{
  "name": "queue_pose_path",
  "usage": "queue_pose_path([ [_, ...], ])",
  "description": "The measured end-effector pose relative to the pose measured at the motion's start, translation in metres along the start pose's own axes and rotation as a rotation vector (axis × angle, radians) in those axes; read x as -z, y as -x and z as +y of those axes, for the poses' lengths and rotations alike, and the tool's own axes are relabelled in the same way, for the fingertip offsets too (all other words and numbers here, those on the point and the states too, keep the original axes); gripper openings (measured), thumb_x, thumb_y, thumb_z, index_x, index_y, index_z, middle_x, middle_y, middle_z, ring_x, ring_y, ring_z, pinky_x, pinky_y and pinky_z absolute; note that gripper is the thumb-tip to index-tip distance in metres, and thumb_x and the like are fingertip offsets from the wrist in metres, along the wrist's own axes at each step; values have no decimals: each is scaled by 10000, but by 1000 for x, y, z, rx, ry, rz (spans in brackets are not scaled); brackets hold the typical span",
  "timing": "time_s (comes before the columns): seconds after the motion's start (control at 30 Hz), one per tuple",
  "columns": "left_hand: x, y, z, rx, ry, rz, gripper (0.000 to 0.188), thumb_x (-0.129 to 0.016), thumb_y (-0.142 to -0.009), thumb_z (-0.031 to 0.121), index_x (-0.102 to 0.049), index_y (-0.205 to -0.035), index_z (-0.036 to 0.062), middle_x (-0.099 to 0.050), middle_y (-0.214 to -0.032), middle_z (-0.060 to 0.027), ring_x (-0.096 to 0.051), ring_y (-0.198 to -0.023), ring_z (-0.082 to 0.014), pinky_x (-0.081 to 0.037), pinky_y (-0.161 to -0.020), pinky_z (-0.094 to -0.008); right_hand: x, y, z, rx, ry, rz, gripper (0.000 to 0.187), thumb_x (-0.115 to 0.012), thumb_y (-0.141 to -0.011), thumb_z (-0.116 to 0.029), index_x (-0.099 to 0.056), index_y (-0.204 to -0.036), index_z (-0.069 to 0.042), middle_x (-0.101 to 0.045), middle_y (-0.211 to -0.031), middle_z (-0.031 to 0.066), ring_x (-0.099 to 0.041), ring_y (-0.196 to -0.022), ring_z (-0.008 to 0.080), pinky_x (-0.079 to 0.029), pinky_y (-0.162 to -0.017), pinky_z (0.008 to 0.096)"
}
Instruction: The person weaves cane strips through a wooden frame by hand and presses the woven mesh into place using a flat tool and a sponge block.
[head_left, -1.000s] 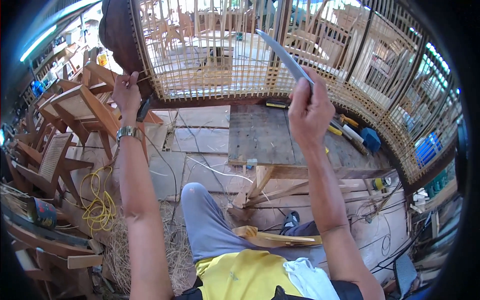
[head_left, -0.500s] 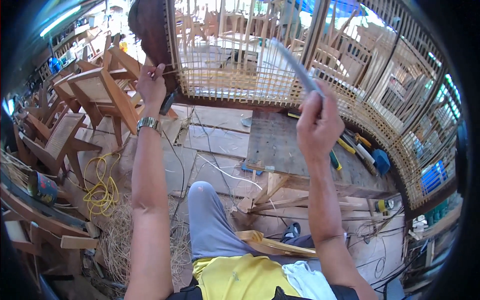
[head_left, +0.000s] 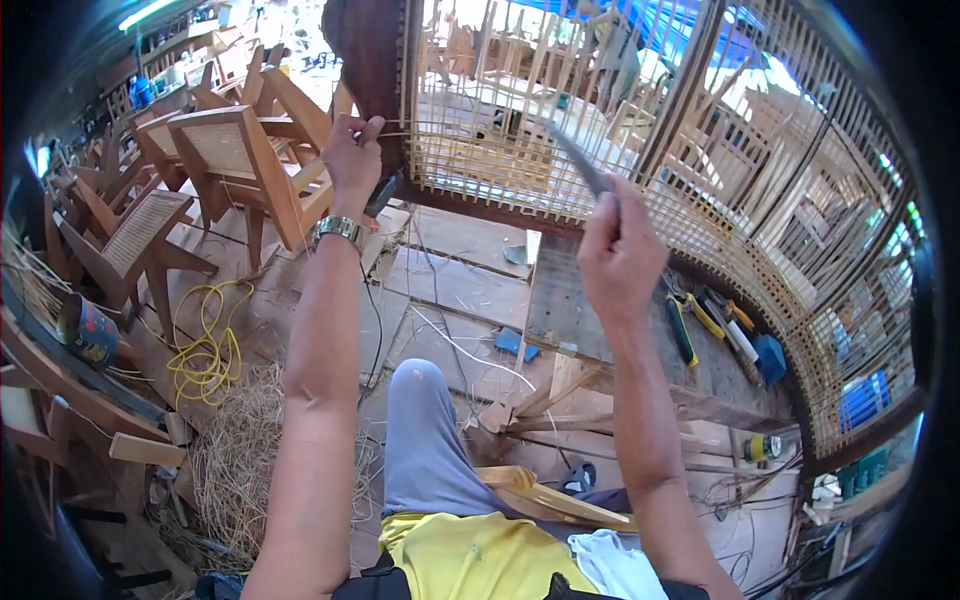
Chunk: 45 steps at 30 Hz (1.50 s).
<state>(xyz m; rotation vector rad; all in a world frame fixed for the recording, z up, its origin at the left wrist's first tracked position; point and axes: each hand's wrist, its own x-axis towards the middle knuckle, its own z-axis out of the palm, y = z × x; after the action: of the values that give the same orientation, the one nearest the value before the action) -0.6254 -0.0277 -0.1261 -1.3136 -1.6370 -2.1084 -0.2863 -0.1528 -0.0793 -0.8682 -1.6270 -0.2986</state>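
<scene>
A dark wooden frame with half-woven cane webbing stands before me, its panel curving away to the right. At the frame's left post my left hand is closed, pinching a thin cane strand that runs into the weave. My right hand grips a long, flat, grey blade-like tool, raised in front of the webbing with its tip pointing up and left. The lower rows are woven close, while higher up mostly upright strands show. The tool's grip end is hidden in my fist.
Below the panel, a wooden bench carries pliers and other hand tools. Wooden chairs crowd the left. A yellow cord and a heap of cane scraps lie on the floor, near a painted can.
The view has shifted, so the frame and left hand appear further right. My right hand has come slightly lower and left relative to the panel, the tool tip dropping across the webbing.
</scene>
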Motion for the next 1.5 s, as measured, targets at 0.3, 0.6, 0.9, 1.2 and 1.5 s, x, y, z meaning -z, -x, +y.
queue_pose_path([
  [0.3,4,4,11,90,32,-13,320,-837,-930,250,-629,-919,7,-687,-759,-109,-621,-679,-201,-500,-681,-387,-20,5,-13,47,-57,43,219,-614,-1029,-92,-672,-1239,-73,-607,-684,121,-594,-523,211,-488,-527,373],
  [0.6,1,2,6,71,17,-2,310,-847,-920,240,-637,-922,12,-681,-751,-107,-612,-665,-188,-499,-668,-370,-44,3,-19,94,-28,-49,246,-611,-1028,-84,-645,-1271,-60,-609,-657,132,-640,-530,271,-507,-533,396],
  [0.9,-1,1,3,107,89,-37,316,-839,-931,242,-624,-921,11,-676,-783,-102,-626,-718,-190,-516,-707,-365,-48,5,-31,56,-5,-68,255,-608,-1024,-74,-646,-1277,-68,-638,-663,115,-670,-556,273,-520,-535,390],
  [1.2,-1,0,8,75,10,-11,334,-808,-959,299,-619,-994,26,-715,-874,-139,-681,-814,-245,-535,-806,-391,-70,17,-27,74,-115,-42,265,-637,-1022,-67,-654,-1286,-60,-681,-773,156,-670,-579,236,-515,-562,365],
  [1.5,-4,-2,-1,81,46,-28,322,-800,-965,313,-638,-988,35,-705,-878,-142,-678,-852,-276,-527,-837,-411,-54,28,-24,49,-184,66,303,-649,-1000,-48,-606,-1299,-43,-631,-681,150,-650,-555,322,-499,-521,440],
])
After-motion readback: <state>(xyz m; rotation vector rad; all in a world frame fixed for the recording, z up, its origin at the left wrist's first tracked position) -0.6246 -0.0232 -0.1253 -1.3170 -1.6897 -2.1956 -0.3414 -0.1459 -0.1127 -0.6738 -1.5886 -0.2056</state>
